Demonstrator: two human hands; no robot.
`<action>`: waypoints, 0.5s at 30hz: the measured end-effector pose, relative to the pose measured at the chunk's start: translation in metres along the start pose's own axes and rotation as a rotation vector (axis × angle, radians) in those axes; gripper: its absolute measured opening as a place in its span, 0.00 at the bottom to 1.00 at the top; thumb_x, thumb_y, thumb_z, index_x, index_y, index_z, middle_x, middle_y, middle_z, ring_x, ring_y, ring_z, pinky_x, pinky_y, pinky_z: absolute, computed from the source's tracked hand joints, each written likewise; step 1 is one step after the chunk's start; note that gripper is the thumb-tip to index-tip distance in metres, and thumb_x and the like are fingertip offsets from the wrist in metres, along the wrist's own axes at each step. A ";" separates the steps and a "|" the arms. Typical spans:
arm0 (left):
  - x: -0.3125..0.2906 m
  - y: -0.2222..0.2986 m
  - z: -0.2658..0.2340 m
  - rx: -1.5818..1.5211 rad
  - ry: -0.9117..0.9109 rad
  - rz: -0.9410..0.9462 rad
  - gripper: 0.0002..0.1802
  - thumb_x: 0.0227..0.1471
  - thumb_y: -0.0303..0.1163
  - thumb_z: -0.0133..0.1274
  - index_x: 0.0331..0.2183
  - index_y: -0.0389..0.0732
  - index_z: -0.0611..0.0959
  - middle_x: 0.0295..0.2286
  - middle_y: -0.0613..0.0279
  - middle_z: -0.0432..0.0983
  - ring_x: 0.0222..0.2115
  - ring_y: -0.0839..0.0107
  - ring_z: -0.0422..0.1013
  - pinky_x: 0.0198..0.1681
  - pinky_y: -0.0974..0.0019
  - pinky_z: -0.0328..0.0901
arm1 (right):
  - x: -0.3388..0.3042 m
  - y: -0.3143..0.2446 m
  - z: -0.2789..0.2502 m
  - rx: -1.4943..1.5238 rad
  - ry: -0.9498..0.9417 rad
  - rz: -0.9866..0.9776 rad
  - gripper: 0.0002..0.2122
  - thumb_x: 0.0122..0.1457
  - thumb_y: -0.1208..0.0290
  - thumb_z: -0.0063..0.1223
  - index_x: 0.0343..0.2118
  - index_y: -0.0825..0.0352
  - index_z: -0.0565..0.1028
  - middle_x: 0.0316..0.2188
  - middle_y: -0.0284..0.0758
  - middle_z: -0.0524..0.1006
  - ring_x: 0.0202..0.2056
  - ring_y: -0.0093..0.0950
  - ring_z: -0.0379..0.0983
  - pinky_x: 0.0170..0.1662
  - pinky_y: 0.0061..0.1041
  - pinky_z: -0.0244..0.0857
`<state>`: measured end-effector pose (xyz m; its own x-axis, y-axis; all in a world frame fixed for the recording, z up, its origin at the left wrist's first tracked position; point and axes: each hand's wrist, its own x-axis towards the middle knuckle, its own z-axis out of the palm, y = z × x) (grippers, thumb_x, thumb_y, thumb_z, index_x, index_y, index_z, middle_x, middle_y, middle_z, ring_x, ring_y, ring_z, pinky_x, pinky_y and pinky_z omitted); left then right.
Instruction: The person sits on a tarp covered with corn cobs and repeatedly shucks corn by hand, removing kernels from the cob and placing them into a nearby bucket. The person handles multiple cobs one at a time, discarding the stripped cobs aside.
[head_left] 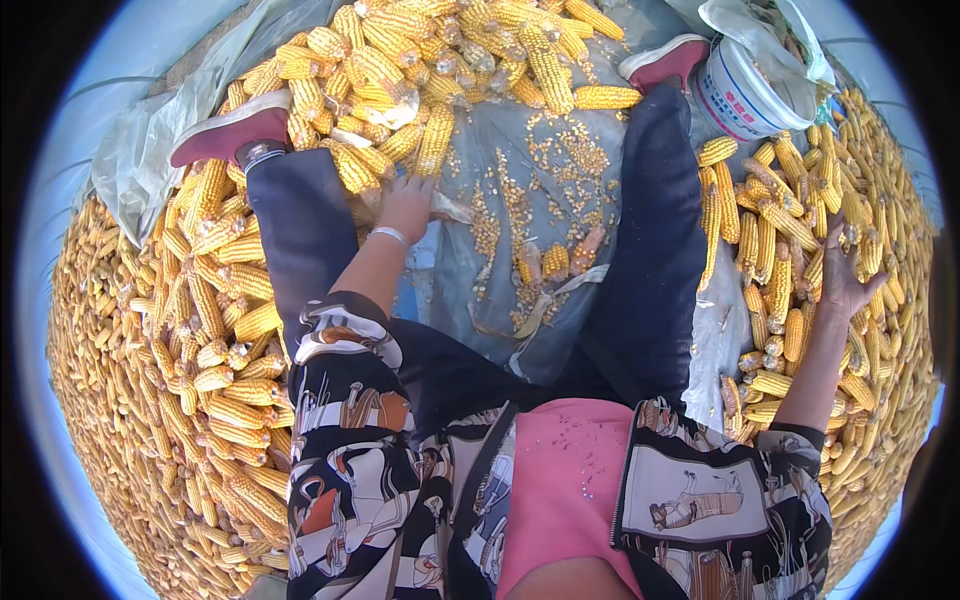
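I sit on a grey plastic sheet (560, 200) with my legs spread, yellow corn cobs piled all around. My left hand (405, 205), a bracelet on its wrist, reaches forward between my legs and rests on the edge of the cob pile (400, 70) ahead; whether it grips a cob is hidden. My right hand (845, 275) is stretched out to the right, fingers spread, flat on the cobs of the right-hand pile (790, 230). Loose kernels (550, 160) and a few cob pieces (555, 262) lie on the sheet between my legs.
A white bucket (745, 95) lined with a plastic bag stands at the upper right beside my right foot (665, 60). My left foot (230, 135) lies at the upper left. A large heap of cobs (160, 380) fills the left side.
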<state>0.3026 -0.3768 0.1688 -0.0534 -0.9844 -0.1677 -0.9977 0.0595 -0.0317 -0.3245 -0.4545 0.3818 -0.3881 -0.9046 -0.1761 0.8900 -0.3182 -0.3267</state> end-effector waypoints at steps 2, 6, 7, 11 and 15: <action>0.002 0.002 0.010 0.009 -0.018 0.006 0.25 0.44 0.37 0.62 0.46 0.42 0.78 0.44 0.57 0.71 0.51 0.57 0.65 0.49 0.48 0.63 | -0.003 -0.013 -0.003 -0.059 -0.077 -0.021 0.43 0.58 0.48 0.53 0.68 0.43 0.36 0.68 0.47 0.39 0.66 0.49 0.47 0.59 0.52 0.58; -0.002 0.020 0.001 -0.309 -0.002 0.026 0.24 0.44 0.45 0.63 0.40 0.39 0.82 0.39 0.51 0.74 0.44 0.53 0.70 0.45 0.51 0.65 | -0.047 0.093 -0.057 -0.522 -0.194 0.486 0.26 0.62 0.61 0.53 0.60 0.65 0.61 0.57 0.44 0.65 0.56 0.35 0.65 0.54 0.38 0.64; -0.005 0.026 -0.007 -0.422 0.011 0.018 0.25 0.44 0.46 0.63 0.40 0.38 0.81 0.38 0.50 0.75 0.42 0.52 0.71 0.44 0.52 0.65 | -0.064 0.134 -0.071 -0.669 -0.284 0.647 0.26 0.61 0.61 0.54 0.59 0.65 0.63 0.54 0.42 0.68 0.54 0.33 0.67 0.52 0.35 0.66; -0.025 0.069 -0.037 -0.945 -0.060 0.111 0.25 0.47 0.46 0.63 0.38 0.35 0.81 0.30 0.49 0.76 0.34 0.57 0.73 0.39 0.60 0.66 | -0.145 0.289 -0.103 -1.039 -0.395 0.916 0.34 0.57 0.53 0.58 0.62 0.66 0.59 0.57 0.37 0.65 0.53 0.32 0.67 0.52 0.31 0.63; -0.054 0.113 -0.048 -1.234 0.006 0.064 0.17 0.53 0.39 0.59 0.39 0.35 0.81 0.28 0.54 0.76 0.31 0.68 0.71 0.38 0.66 0.66 | -0.182 0.357 -0.098 -0.749 -0.325 0.949 0.31 0.61 0.51 0.53 0.61 0.64 0.59 0.55 0.38 0.67 0.52 0.35 0.67 0.55 0.38 0.61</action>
<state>0.1904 -0.3253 0.2216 -0.1001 -0.9864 -0.1302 -0.3639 -0.0855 0.9275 0.0399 -0.3758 0.2060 0.5028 -0.7508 -0.4284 0.3900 0.6393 -0.6627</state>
